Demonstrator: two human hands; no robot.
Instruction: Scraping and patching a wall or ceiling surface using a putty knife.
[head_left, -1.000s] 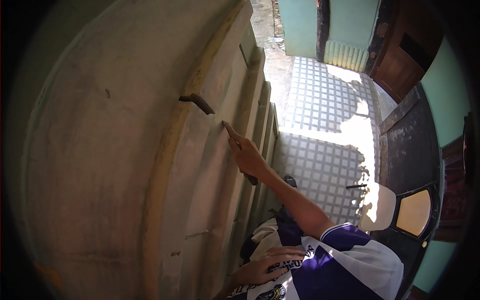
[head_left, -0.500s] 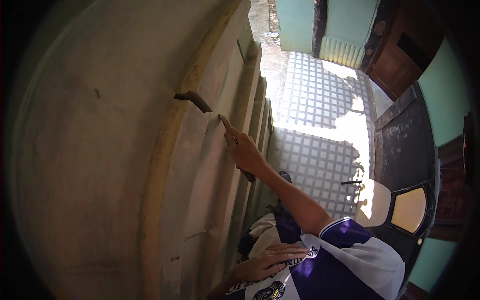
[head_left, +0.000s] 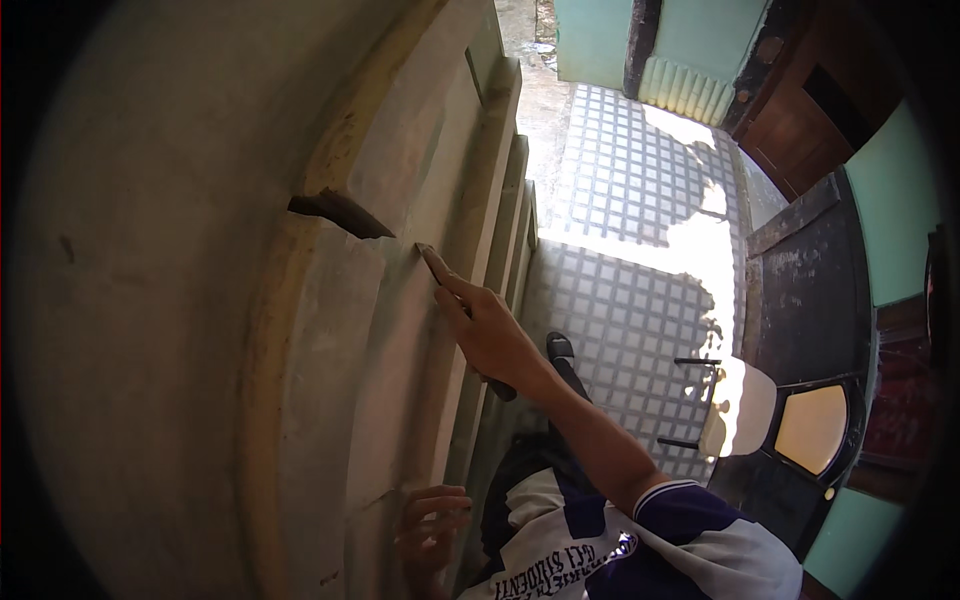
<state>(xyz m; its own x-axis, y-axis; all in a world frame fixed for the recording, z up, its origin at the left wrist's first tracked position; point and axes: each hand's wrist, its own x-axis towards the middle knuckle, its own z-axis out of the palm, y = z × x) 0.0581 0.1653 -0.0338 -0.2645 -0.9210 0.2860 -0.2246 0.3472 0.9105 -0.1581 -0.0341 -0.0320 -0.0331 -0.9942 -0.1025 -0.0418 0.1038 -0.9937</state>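
Note:
My right hand is closed around a slim tool with a dark handle. Its narrow tip meets or nearly meets the pale, smeared wall face, and my index finger lies along it. Whether it is a knife or a scraper cannot be made out. Just left of the tip, a dark, jagged gap cuts through the yellowish ledge. My left hand hangs lower down by the wall, its fingers loosely bent and apart, holding nothing visible.
Stepped mouldings run along the wall. On the right is a checkered tile floor with bright sun patches. A pale-seated chair stands there before a dark panel. My sandalled foot shows below my arm.
My left hand has come off my shirt and moved left toward the wall. My right hand with the tool has shifted slightly down and left; the whole view has also shifted.

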